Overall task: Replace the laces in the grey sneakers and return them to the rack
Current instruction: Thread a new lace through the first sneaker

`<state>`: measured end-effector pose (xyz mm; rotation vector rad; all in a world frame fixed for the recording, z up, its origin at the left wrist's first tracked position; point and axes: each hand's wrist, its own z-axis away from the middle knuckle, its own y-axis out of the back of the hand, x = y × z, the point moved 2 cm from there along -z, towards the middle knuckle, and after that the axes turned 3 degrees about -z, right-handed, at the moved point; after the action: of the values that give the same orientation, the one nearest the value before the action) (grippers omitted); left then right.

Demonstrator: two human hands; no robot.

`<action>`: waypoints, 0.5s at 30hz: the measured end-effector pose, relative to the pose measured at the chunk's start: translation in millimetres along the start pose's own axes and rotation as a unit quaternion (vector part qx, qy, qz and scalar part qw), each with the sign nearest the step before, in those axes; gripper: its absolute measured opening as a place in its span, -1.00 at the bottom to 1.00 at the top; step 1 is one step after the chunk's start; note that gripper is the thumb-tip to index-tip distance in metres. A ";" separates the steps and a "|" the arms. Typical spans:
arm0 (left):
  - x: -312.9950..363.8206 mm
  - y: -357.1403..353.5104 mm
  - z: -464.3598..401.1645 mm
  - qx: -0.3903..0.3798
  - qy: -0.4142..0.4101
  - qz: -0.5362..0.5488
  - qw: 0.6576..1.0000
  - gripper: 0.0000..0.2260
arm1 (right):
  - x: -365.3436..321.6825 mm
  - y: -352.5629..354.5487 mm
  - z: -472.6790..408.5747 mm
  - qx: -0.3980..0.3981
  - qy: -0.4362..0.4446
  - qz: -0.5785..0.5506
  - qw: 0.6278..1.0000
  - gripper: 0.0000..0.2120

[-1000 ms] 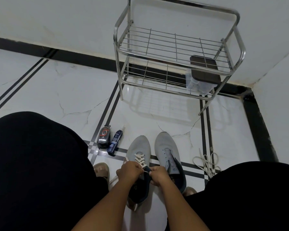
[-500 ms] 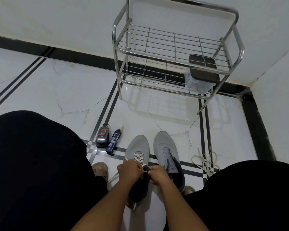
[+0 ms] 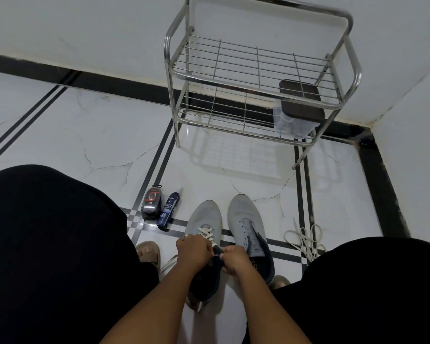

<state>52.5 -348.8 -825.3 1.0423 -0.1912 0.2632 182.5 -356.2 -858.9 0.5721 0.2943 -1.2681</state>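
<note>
The 2 grey sneakers sit side by side on the tiled floor (image 3: 85, 135), toes toward the steel rack (image 3: 256, 78). The left sneaker (image 3: 204, 217) carries a white lace (image 3: 207, 233) partway up; the left hand (image 3: 194, 252) and right hand (image 3: 233, 259) meet over its tongue, each grip curled and pinching the lace. The right sneaker (image 3: 245, 219) has bare eyelets. A loose lace (image 3: 305, 238) lies just right of it. A polish sponge (image 3: 151, 202) and cleaner bottle (image 3: 168, 211) lie left.
</note>
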 end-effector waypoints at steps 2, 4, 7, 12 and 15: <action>2.6 1.6 -0.2 0.012 0.002 -0.017 1.000 -0.76 | -1.4 -0.5 1.3 -0.002 0.002 0.009 1.000 -0.75; 2.9 1.8 -0.8 0.009 0.024 -0.001 1.000 -0.77 | -2.2 -0.9 2.8 -0.001 -0.003 0.003 1.000 -0.73; 1.4 0.5 -1.6 -0.020 0.061 0.028 0.998 -0.78 | -2.4 -0.7 4.0 0.007 -0.004 -0.003 1.000 -0.74; 2.8 -0.7 -0.4 -0.024 0.007 -0.023 0.999 -0.77 | -3.9 1.8 6.7 0.006 -0.008 0.015 1.000 -0.73; 6.3 -5.8 5.3 0.002 -0.017 -0.076 0.997 -0.74 | -6.3 3.7 11.0 0.003 -0.015 0.001 1.000 -0.73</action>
<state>60.1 -355.4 -825.6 1.0599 -0.1404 0.1088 183.1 -356.6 -845.7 0.5586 0.2651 -1.2751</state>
